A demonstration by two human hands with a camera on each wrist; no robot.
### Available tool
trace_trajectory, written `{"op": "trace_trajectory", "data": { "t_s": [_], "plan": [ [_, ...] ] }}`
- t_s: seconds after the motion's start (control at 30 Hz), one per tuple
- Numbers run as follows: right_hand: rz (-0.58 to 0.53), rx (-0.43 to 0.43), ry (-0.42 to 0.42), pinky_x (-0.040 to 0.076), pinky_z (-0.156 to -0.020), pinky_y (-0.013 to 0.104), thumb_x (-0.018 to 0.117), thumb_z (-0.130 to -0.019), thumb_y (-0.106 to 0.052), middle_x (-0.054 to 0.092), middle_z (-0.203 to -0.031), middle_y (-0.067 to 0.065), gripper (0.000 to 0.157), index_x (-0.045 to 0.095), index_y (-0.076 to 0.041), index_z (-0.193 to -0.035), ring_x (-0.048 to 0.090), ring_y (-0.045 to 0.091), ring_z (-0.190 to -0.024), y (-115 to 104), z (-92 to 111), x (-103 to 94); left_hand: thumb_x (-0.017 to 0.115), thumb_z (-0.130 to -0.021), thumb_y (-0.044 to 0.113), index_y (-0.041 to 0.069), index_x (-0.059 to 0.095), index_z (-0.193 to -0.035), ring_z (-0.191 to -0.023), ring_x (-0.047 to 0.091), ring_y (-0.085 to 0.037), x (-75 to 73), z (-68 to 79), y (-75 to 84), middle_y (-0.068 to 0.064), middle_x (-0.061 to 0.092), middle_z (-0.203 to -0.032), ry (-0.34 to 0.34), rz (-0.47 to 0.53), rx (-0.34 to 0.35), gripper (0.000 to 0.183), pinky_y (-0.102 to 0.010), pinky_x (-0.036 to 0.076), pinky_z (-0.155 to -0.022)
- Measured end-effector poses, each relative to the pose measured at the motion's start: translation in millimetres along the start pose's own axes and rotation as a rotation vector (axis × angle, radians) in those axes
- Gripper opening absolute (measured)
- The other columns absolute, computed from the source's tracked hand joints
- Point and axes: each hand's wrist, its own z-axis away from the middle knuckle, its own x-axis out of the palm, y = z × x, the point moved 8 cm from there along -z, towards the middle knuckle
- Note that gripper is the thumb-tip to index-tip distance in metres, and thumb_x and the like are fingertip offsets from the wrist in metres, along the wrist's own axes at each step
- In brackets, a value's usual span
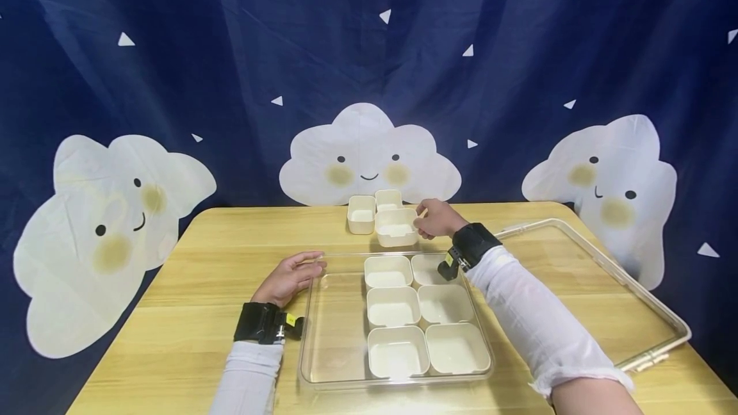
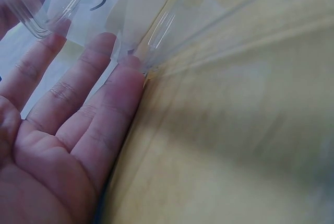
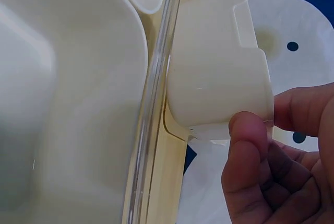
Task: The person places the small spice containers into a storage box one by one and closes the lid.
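My right hand (image 1: 439,218) pinches the side rim of a cream bin (image 1: 396,228) behind the clear box, thumb and curled fingers on its wall. In the right wrist view, that bin (image 3: 222,62) shows a notched rim. Two more cream bins, a left one (image 1: 362,216) and a rear one (image 1: 389,200), stand right by it. My left hand (image 1: 291,279) is at the far left corner of the clear box (image 1: 305,338), its fingers extended against the plastic wall in the left wrist view. Inside the box, several cream bins (image 1: 394,307) fill the right side in two columns.
A clear lid (image 1: 611,261) with a pale rim lies on the right of the wooden table (image 1: 190,312), partly behind my right arm. A dark blue curtain (image 1: 242,82) with cloud faces hangs right behind the table's far edge.
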Motion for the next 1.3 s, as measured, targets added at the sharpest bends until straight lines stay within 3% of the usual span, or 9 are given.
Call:
{"op": "trace_trajectory", "data": {
  "t_s": [0.2,0.77,1.3],
  "plan": [
    [-0.019,-0.009,0.006,0.055,-0.060,0.031,0.053,-0.089,-0.005,0.066,-0.076,0.015,0.026,0.051,0.006,-0.112,0.065,0.025,-0.065,-3,2,3.5,0.058,-0.096,0.004,-0.008,0.035,-0.143,-0.125,0.049,-0.037,-0.8,0.6,-0.3,-0.032,0.044,-0.138,-0.006,-0.012,-0.001,0.054,-0.039,0.044,-0.100],
    [-0.074,-0.057,0.036,0.052,-0.055,0.028,0.053,-0.087,-0.003,0.064,-0.069,0.011,0.025,0.051,0.006,-0.110,0.060,0.017,-0.057,-14,9,7.8,0.058,-0.096,0.005,-0.008,0.037,-0.142,-0.123,0.052,-0.036,0.5,-0.5,0.4,-0.030,0.046,-0.137,0.016,-0.015,-0.020,0.052,-0.038,0.044,-0.100],
    [-0.119,-0.084,0.061,0.049,-0.052,0.026,0.054,-0.086,-0.002,0.061,-0.065,0.010,0.024,0.053,0.005,-0.109,0.058,0.017,-0.054,-21,13,11.9,0.056,-0.097,0.006,-0.010,0.035,-0.142,-0.123,0.052,-0.036,1.6,1.0,2.8,-0.033,0.043,-0.138,-0.006,-0.014,0.004,0.052,-0.040,0.042,-0.102]
  ]
}}
